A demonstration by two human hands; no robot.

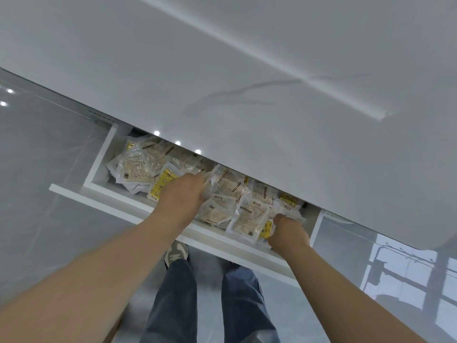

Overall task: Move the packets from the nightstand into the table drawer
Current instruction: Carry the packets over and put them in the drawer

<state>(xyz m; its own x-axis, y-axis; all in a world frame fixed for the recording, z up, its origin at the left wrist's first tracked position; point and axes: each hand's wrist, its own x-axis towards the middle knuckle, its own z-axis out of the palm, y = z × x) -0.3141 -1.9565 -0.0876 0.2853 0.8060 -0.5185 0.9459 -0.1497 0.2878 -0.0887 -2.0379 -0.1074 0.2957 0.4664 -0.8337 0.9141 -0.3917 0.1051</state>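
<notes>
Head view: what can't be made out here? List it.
- Back of the drawer and the packets lying there: hidden under the table top.
- Left hand: fingers buried among packets and blurred, so the grip is unclear.
- Right hand: fingers tucked in among packets, so the grip is unclear.
- Packet print: too small to read.
- Nightstand: outside the frame.

Both bare forearms were stretched fwd, well apart. L hand (181, 194) was knuckles-up, fingers curled round packets (228, 185). R hand (289, 232) was bent down at the wrist, fingertips hidden, grip unclear.
</notes>
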